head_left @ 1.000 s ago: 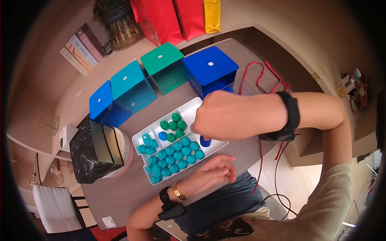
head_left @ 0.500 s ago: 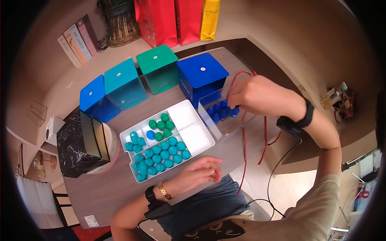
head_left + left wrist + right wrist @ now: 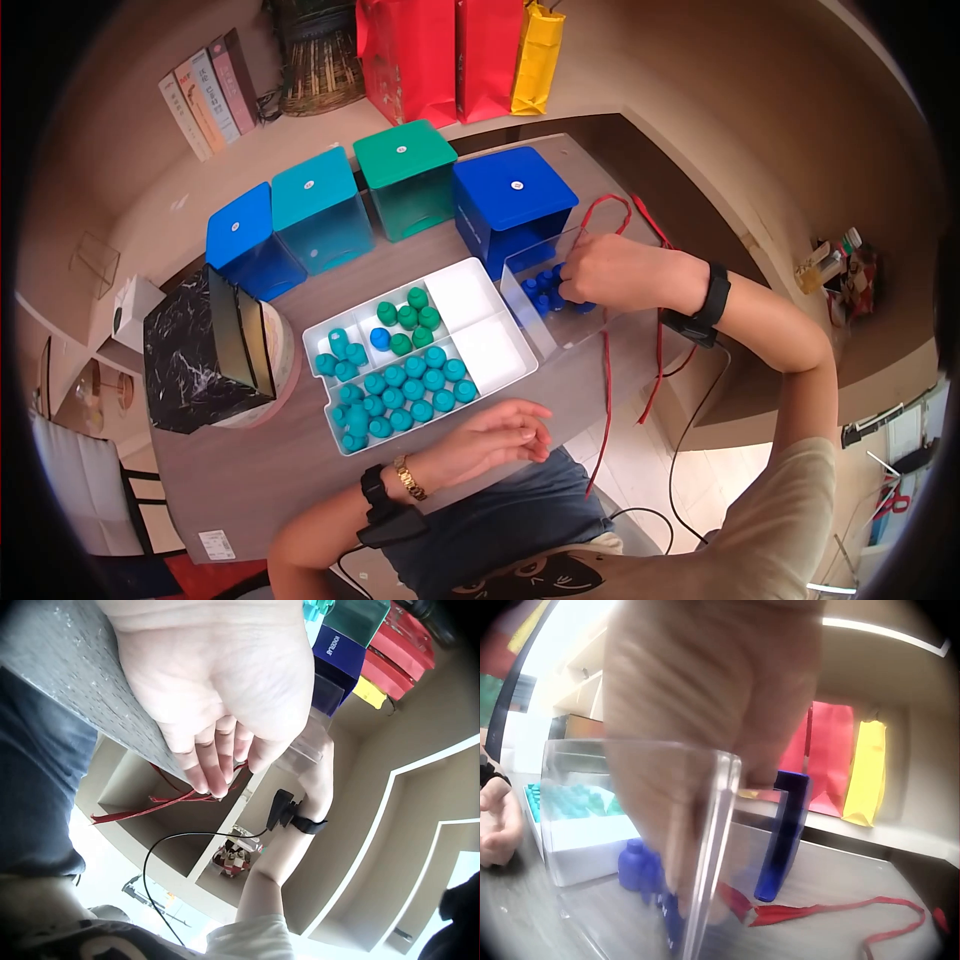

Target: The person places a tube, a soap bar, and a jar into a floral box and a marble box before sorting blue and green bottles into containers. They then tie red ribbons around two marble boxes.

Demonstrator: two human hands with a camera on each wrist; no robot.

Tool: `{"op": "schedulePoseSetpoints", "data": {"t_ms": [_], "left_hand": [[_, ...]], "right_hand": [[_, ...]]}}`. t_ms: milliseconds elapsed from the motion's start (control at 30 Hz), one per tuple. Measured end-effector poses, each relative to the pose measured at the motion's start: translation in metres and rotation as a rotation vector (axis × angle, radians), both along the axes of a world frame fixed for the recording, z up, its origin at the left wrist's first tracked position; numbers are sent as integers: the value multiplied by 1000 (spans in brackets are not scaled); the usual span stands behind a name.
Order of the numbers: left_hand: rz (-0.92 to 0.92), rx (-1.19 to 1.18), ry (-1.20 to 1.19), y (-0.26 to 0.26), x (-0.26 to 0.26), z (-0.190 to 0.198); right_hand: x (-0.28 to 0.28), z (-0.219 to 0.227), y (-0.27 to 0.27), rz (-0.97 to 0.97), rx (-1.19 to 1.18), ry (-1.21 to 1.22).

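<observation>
My right hand [image 3: 632, 275] reaches down into a clear plastic box [image 3: 556, 342], its fingers curled round a small dark blue bottle [image 3: 671, 921] with white lettering. Other dark blue bottles [image 3: 632, 864] stand beside it in the box. My left hand [image 3: 492, 438] hovers near the table's front edge, fingers loosely bent and holding nothing. Between the hands and the marbled box lies a white divided tray [image 3: 497, 349]. It holds many teal bottles [image 3: 413, 388], several green bottles [image 3: 407, 316] and one lighter blue bottle [image 3: 380, 339]. Two compartments on its right side are bare.
Behind the tray stand a blue box [image 3: 240, 229], a teal box [image 3: 310, 185], a green box [image 3: 405, 155] and a dark blue box [image 3: 515, 190]. A black marbled box [image 3: 190, 350] is at left. Red cord [image 3: 606, 400] trails over the table's right side.
My right hand has carried a dark blue bottle from over the tray's right side to the clear box and lowered it among the others. My left hand has stayed nearly still.
</observation>
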State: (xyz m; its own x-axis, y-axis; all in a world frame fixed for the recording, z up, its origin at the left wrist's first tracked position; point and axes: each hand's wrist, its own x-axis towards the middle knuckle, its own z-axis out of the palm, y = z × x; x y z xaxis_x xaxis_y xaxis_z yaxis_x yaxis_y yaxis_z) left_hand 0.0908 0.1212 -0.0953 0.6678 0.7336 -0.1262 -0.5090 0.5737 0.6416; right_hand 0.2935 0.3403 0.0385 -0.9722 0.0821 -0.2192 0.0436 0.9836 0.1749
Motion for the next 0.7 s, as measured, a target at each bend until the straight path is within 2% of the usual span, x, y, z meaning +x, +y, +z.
{"op": "schedulePoseSetpoints", "data": {"t_ms": [167, 267, 367, 433, 500, 633, 700], "left_hand": [[11, 12, -14, -1, 0, -1], [4, 22, -29, 0, 1, -5], [3, 34, -58, 1, 3, -11], [5, 47, -41, 0, 2, -9], [-1, 48, -30, 0, 3, -9], [-11, 45, -19, 1, 3, -9], [-8, 53, -17, 1, 3, -9]], "right_hand": [[-4, 10, -1, -23, -72, -16], [-3, 24, 0, -110, -183, 74], [4, 46, -12, -116, -343, 282], [14, 58, -29, -163, -375, 256], [21, 58, -45, -135, -360, 226], [34, 25, -60, -136, -81, 350], [37, 21, -64, -171, -57, 436]]}}
